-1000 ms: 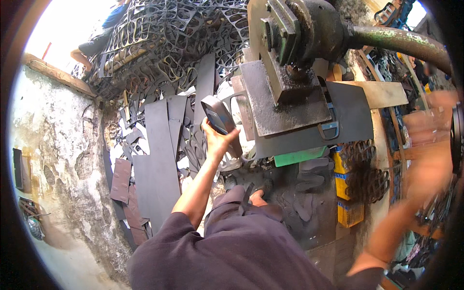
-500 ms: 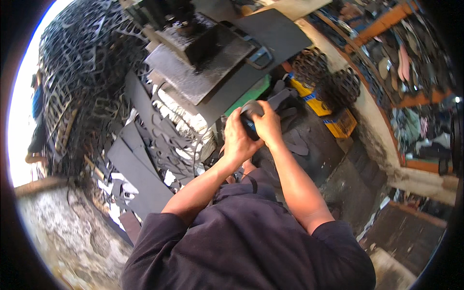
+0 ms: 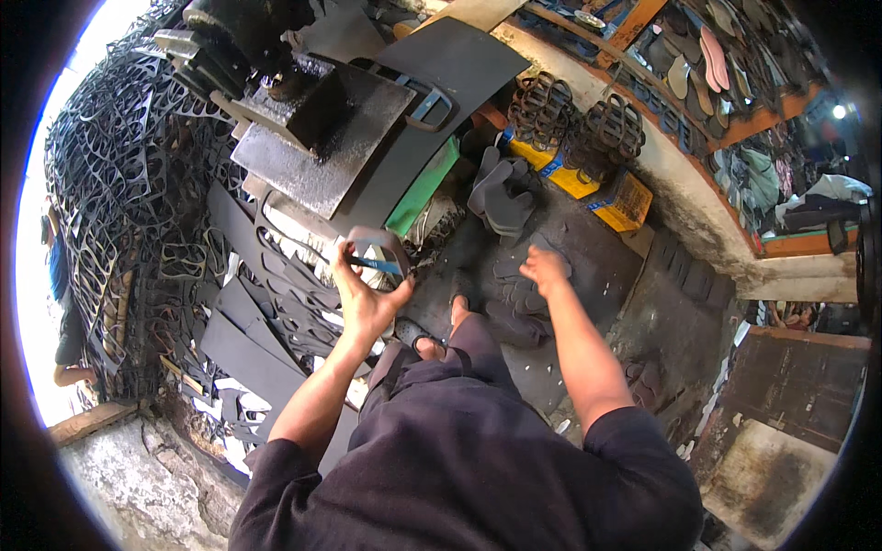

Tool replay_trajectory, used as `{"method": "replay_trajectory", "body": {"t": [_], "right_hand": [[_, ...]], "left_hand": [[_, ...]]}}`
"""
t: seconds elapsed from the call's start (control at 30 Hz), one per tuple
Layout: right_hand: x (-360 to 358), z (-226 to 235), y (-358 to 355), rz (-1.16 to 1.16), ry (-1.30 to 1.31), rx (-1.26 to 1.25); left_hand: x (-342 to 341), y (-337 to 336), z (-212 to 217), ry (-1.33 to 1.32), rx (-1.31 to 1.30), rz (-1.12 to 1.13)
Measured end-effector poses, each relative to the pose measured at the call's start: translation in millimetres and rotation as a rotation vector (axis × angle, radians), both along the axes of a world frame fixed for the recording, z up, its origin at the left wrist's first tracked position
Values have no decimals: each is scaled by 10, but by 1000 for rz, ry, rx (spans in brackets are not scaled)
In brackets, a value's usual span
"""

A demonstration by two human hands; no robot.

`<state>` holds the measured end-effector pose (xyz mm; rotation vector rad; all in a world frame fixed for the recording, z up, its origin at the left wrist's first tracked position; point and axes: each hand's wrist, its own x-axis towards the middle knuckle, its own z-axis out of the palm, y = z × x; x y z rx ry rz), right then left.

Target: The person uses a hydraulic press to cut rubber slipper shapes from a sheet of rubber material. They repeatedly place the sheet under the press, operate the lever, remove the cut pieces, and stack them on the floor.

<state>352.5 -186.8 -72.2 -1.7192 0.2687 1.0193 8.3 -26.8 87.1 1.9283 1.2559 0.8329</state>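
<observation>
My left hand [image 3: 366, 298] grips a sole-shaped cutting die [image 3: 378, 246], a curved band frame with a blue strip across it. Its thumb and fingers close on the rim, near the front edge of the press. Apart from it, my right hand [image 3: 548, 268] hovers over or touches dark sole-shaped pieces [image 3: 524, 298] on the floor. Its fingers are curled together; whether a piece is in them is hidden. Farther off, a stack of dark grey soles [image 3: 503, 197] lies beside the press.
A press with a flat metal plate [image 3: 322, 138] stands ahead, over a black sheet [image 3: 459, 60]. Another blue-marked die [image 3: 430, 108] rests there. Cut-out scraps [image 3: 119, 165] heap up at left. Yellow boxes [image 3: 620, 202] bear dark strapped bundles. Shelves [image 3: 712, 73] hold soles at right.
My hands were together on the die and are now apart. The left has carried the die leftward; the right has moved right, toward the floor pieces. The view has shifted.
</observation>
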Motion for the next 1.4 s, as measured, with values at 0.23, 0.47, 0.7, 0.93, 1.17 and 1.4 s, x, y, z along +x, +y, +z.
{"method": "replay_trajectory", "body": {"t": [0.23, 0.47, 0.7, 0.93, 1.17, 1.4], "right_hand": [[-1600, 1508, 772, 902, -1077, 312], [-358, 1648, 2257, 713, -1177, 188], [954, 1339, 3923, 1054, -1370, 275], [-510, 1190, 3221, 1000, -1288, 171], [-1809, 1150, 2307, 1004, -1252, 158], [-2246, 1103, 1972, 1033, -1239, 211]], "left_hand": [[635, 149, 139, -220, -124, 476], [566, 661, 132, -419, 30, 545], [-26, 1006, -722, -122, -331, 667], [-279, 1191, -974, -566, -579, 660], [-474, 899, -736, -725, -863, 554], [-569, 1111, -983, -934, -830, 487]]}}
